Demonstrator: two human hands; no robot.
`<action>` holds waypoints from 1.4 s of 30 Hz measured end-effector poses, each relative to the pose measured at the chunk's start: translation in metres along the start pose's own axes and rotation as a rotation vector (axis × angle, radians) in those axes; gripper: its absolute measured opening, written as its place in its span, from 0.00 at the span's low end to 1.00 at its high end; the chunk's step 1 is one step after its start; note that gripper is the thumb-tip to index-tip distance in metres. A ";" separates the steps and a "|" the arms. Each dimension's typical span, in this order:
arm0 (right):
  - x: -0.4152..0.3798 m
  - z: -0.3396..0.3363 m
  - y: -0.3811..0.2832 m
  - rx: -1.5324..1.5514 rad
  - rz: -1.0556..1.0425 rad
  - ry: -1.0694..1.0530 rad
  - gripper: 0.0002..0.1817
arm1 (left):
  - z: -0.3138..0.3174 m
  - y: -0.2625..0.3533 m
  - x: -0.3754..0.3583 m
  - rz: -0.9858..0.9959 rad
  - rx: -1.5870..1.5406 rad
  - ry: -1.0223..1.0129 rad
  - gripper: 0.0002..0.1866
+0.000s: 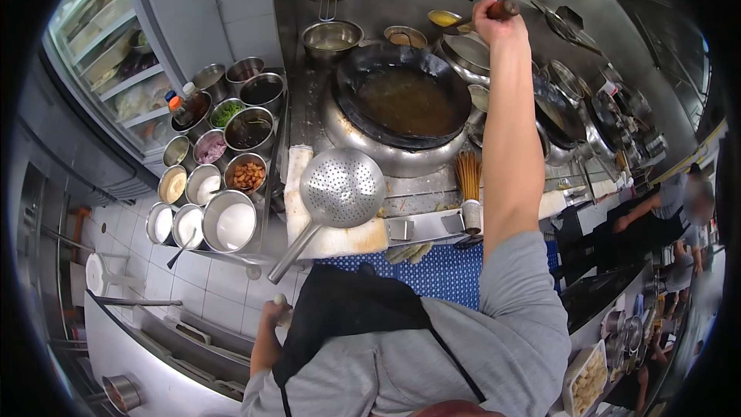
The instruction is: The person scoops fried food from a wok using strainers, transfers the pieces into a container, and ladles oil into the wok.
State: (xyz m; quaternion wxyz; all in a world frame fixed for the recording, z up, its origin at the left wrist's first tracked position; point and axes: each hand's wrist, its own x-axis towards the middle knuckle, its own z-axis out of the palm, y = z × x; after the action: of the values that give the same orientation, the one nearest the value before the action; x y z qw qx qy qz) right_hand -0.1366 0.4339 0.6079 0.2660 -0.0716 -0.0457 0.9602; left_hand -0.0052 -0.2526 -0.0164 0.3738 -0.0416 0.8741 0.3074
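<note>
My right hand (500, 25), at the end of an outstretched arm, grips the wooden handle (505, 9) of a ladle. The ladle's bowl is beside a small bowl of yellow liquid (444, 18) behind the wok. A large dark wok (405, 96) with brownish liquid in it sits on the stove to the left of that arm. Low by my apron, my left hand (275, 312) is closed round a pale object whose kind I cannot tell. Between the wok and my body, a perforated skimmer (342, 188) rests on a folded cloth (370, 238), its handle pointing toward my left hand.
Metal pots with white powders, fried pieces (248, 176), chopped greens (228, 113) and dark sauces stand at the left. A bamboo brush (468, 177) is at the stove's front edge. More woks (557, 112) line the right side, where another person (660, 205) stands.
</note>
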 end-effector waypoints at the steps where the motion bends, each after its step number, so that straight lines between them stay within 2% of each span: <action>1: 0.005 0.010 0.000 -0.018 -0.019 -0.027 0.10 | 0.001 0.000 -0.001 -0.008 -0.007 0.009 0.26; 3: 0.005 0.033 0.010 -0.043 -0.096 -0.035 0.10 | -0.014 0.041 -0.045 -0.149 -0.100 0.066 0.26; 5: 0.009 0.053 0.024 -0.040 -0.192 -0.038 0.08 | -0.013 0.035 -0.054 -0.131 -0.089 0.083 0.24; 8: 0.088 0.074 -0.008 -0.010 -0.156 -0.043 0.12 | 0.000 0.004 -0.051 -0.150 -0.164 0.121 0.22; 10: 0.106 0.089 -0.004 -0.002 -0.134 -0.073 0.12 | 0.006 -0.004 -0.051 -0.178 -0.243 0.145 0.22; 12: 0.100 0.109 0.014 0.001 -0.117 -0.084 0.12 | 0.005 0.006 -0.072 -0.209 -0.324 0.165 0.20; 13: 0.086 0.116 0.028 0.028 -0.156 -0.015 0.11 | 0.008 0.004 -0.074 -0.234 -0.301 0.183 0.20; 16: 0.107 0.135 0.043 0.025 -0.133 -0.057 0.11 | 0.004 0.028 -0.104 -0.299 -0.397 0.199 0.20; 20: 0.160 0.155 0.061 -0.009 -0.096 -0.157 0.13 | 0.020 0.016 -0.103 -0.359 -0.398 0.229 0.22; 22: 0.186 0.161 0.075 -0.007 -0.019 -0.174 0.14 | 0.048 -0.028 -0.074 -0.349 -0.295 0.280 0.23; 23: 0.197 0.162 0.083 -0.006 0.020 -0.182 0.14 | 0.057 -0.046 -0.065 -0.345 -0.243 0.305 0.24; 25: 0.205 0.157 0.106 -0.002 0.037 -0.200 0.13 | 0.061 -0.052 -0.070 -0.217 -0.216 0.215 0.25; 27: 0.221 0.145 0.126 -0.017 0.097 -0.209 0.13 | 0.065 -0.047 -0.080 -0.251 -0.233 0.215 0.25; 29: 0.232 0.130 0.143 -0.055 0.193 -0.211 0.13 | 0.060 -0.012 -0.100 -0.443 -0.293 0.299 0.24; 32: 0.184 0.095 0.186 -0.193 0.176 -0.103 0.05 | 0.055 0.000 -0.110 -0.423 -0.265 0.264 0.24; 34: 0.179 0.057 0.200 -0.615 0.085 -0.256 0.03 | 0.056 -0.007 -0.106 -0.408 -0.252 0.240 0.24; 36: 0.155 0.031 0.201 -1.320 -0.028 -0.309 0.01 | 0.056 -0.013 -0.099 -0.384 -0.230 0.211 0.24; 38: 0.148 -0.003 0.200 -1.628 -0.236 -0.390 0.02 | 0.053 -0.017 -0.090 -0.354 -0.207 0.180 0.26; 39: 0.131 -0.016 0.199 -1.926 -0.483 -0.277 0.11 | 0.048 -0.014 -0.088 -0.356 -0.197 0.155 0.26; 40: 0.112 -0.024 0.185 -2.209 -0.636 -0.332 0.24 | 0.041 -0.010 -0.084 -0.359 -0.183 0.129 0.27; 42: 0.091 -0.052 0.166 -2.261 -0.793 -0.350 0.32 | 0.027 -0.004 -0.073 -0.329 -0.171 0.084 0.27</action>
State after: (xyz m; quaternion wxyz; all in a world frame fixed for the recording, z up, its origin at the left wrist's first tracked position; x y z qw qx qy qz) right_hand -0.2892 0.3416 0.5257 0.3191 -0.1139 -0.9132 0.2265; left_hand 0.0653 -0.2513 0.0167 0.3771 -0.2284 0.8412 0.3131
